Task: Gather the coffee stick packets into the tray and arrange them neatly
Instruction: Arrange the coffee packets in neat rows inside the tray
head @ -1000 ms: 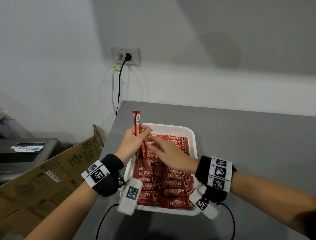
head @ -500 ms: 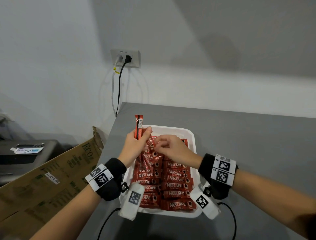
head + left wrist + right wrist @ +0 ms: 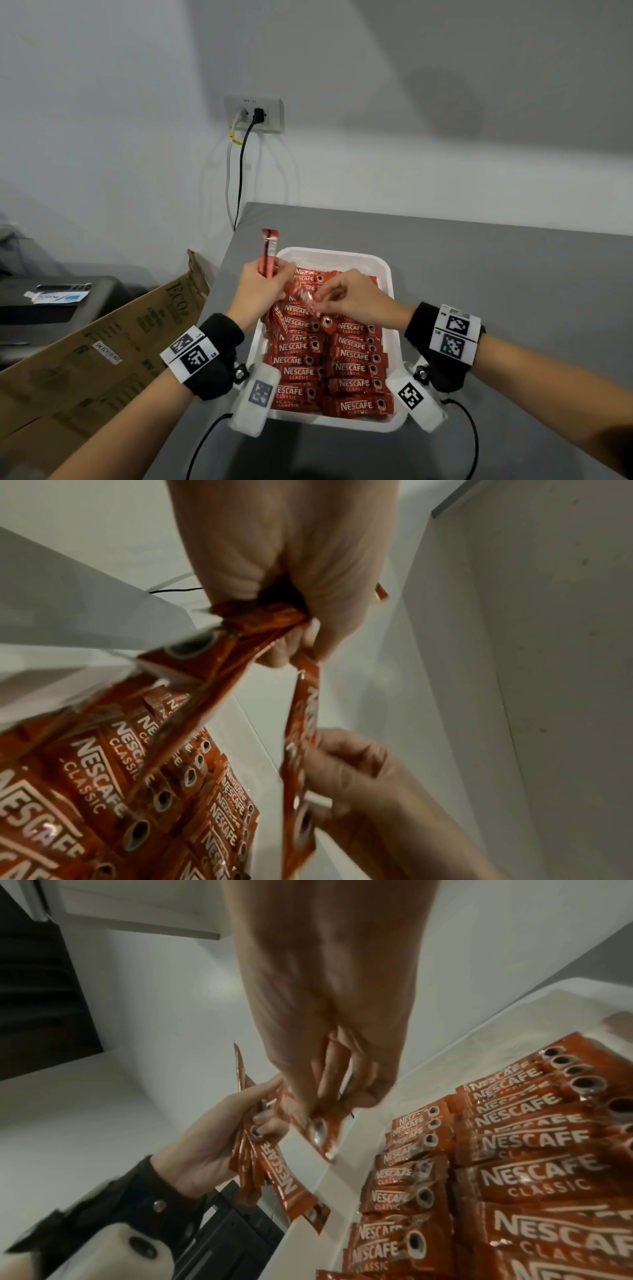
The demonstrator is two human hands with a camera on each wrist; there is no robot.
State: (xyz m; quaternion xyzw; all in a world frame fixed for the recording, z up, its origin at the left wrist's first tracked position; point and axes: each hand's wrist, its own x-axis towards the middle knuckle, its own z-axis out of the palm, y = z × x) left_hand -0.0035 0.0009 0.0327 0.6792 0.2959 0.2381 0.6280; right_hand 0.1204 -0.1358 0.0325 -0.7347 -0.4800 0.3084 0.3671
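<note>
Grey tabletop (image 3: 479, 281): its far left corner meets the white wall, where a socket plate (image 3: 253, 113) carries two plugged cables. A cardboard box (image 3: 102, 346) stands off the left edge.

White tray (image 3: 334, 255): set near the left edge of the tabletop, its long sides running front to back. Red coffee stick packets (image 3: 356, 370) lie crosswise in it in two columns, labels up, stacked and overlapping; the near rows are orderly, the far end is partly hidden by the hands.

Left hand (image 3: 258, 294): raised over the tray's far left part, fingers (image 3: 308, 569) clenched around a held bundle of packets (image 3: 269, 251). The bundle stands roughly upright, one end above the fist, the other fanning below it.

Right hand (image 3: 356, 296): over the tray's far half, just beside the left hand, fingers (image 3: 342, 1074) pinching a single packet (image 3: 318, 310) near one end. This packet slants toward the left hand; whether it touches the bundle cannot be told.
</note>
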